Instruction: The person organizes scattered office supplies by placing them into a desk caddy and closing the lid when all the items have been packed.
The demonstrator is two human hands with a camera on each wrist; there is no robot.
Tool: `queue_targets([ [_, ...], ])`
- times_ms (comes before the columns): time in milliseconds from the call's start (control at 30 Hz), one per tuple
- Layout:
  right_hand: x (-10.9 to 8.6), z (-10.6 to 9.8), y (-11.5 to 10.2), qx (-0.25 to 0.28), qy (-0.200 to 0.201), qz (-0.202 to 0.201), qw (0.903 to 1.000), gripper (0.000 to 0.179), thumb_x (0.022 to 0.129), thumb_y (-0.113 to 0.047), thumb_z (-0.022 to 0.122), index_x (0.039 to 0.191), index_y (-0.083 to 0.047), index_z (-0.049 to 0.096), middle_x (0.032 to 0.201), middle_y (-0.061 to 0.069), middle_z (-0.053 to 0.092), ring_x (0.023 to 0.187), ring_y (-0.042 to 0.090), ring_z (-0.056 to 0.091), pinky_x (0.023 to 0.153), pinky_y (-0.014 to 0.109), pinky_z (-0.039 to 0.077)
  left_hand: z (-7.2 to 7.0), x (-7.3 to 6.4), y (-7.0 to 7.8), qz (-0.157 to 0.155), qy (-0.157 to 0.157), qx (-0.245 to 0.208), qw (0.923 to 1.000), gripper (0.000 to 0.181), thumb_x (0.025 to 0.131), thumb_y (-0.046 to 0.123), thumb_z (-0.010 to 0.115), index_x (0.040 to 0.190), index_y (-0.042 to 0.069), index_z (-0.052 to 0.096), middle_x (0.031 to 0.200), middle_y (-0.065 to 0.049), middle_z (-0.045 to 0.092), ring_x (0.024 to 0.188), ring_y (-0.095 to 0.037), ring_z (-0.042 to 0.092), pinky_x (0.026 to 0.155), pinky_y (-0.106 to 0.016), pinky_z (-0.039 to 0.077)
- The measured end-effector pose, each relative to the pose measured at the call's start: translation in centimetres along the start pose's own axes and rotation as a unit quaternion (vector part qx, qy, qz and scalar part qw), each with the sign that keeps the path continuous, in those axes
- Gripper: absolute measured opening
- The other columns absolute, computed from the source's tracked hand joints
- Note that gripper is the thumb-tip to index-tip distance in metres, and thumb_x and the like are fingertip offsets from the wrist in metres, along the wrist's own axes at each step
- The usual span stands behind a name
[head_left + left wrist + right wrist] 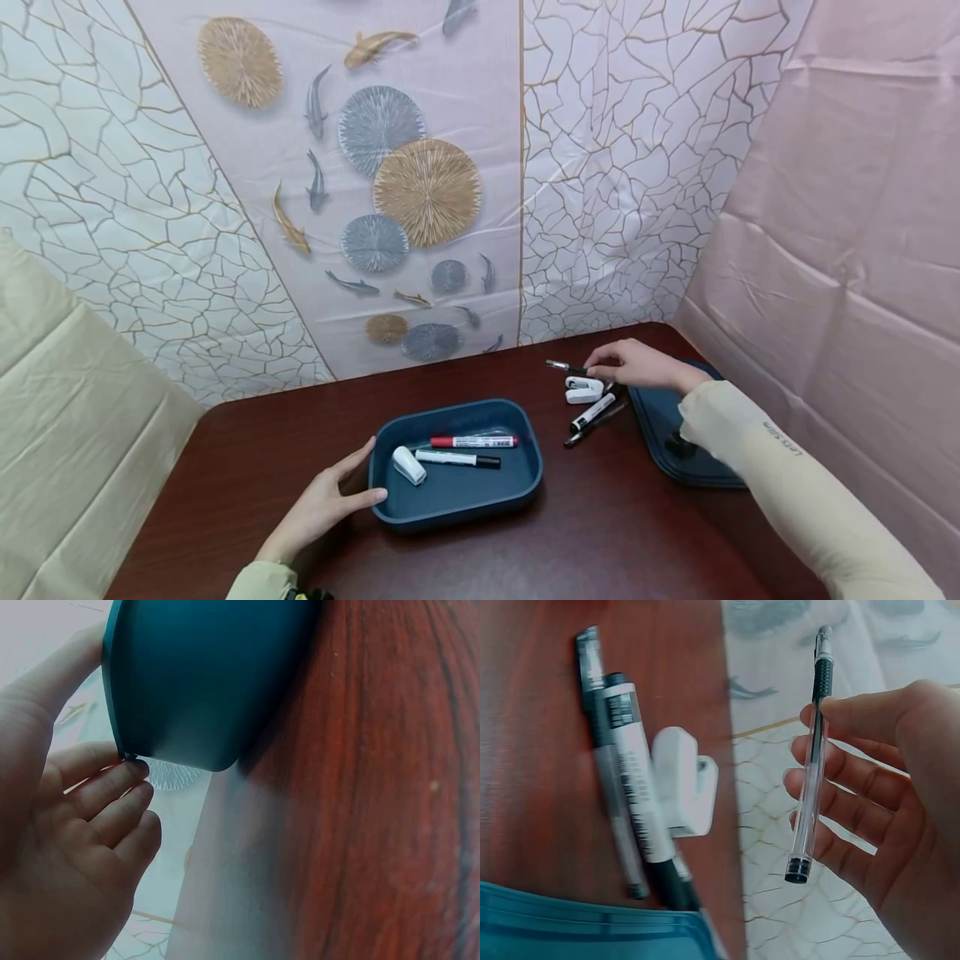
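Note:
My right hand (637, 365) pinches a clear-barrelled gel pen (810, 761) between thumb and fingers, over the far right of the table. Below it lie a small white stapler (583, 392), a black-and-white marker (593, 412) and another gel pen (596, 425). At the left end of a dark blue tray (457, 518), my left hand (318, 504) grips the rim, thumb at the near corner and fingers along the outside. Inside the tray are a red marker (474, 442), a white marker with a black cap (457, 459) and a white stapler (408, 465).
A dark blue lid (667, 450) lies on the right side of the table, under my right forearm. The brown wooden table (300, 433) meets a patterned cloth wall (427, 292) at the back. Plain cloth hangs at both sides.

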State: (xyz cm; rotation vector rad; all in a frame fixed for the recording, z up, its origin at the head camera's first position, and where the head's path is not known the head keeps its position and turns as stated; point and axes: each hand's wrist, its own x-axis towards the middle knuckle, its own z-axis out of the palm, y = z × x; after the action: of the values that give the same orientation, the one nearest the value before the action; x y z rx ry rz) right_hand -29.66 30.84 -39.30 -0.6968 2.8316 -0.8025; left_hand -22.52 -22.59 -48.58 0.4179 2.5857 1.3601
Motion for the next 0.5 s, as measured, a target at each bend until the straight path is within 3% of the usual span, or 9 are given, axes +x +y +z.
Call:
queue_targets([
  [133, 0.3, -1.5, -0.9, 0.016, 0.011, 0.013, 0.9997, 0.027, 0.102, -0.026, 0.062, 0.119, -0.007, 0.071, 0.094, 0.0, 0.071, 0.08, 0.013, 0.064, 0.07, 0.033, 0.053, 0.0, 0.0, -0.1, -0.004, 0.0, 0.001, 1.0, 0.084, 0.085, 0.04, 0.081, 0.157, 0.025, 0.04, 0.159, -0.006, 0.039, 0.146, -0.039, 0.031, 0.114, -0.062, 0.028],
  [333, 0.8, -4.1, -2.7, 0.011, 0.031, 0.017, 0.9993, 0.032, 0.102, -0.029, 0.061, 0.123, -0.006, 0.07, 0.104, 0.006, 0.072, 0.084, 0.02, 0.064, 0.068, 0.036, 0.051, 0.0, 0.0, 0.0, -0.017, 0.002, -0.001, 0.9998, 0.085, 0.085, 0.04, 0.081, 0.157, 0.024, 0.039, 0.159, -0.006, 0.038, 0.147, -0.039, 0.031, 0.113, -0.064, 0.028],
  [500, 1.1, -5.6, -3.7, -0.005, 0.041, 0.021, 0.9989, 0.032, 0.103, -0.028, 0.061, 0.124, -0.006, 0.07, 0.106, 0.006, 0.072, 0.09, 0.02, 0.066, 0.076, 0.04, 0.054, 0.0, 0.0, 0.0, -0.014, 0.002, 0.001, 0.9999, 0.086, 0.085, 0.04, 0.081, 0.157, 0.023, 0.039, 0.159, -0.006, 0.038, 0.147, -0.038, 0.031, 0.113, -0.063, 0.029],
])
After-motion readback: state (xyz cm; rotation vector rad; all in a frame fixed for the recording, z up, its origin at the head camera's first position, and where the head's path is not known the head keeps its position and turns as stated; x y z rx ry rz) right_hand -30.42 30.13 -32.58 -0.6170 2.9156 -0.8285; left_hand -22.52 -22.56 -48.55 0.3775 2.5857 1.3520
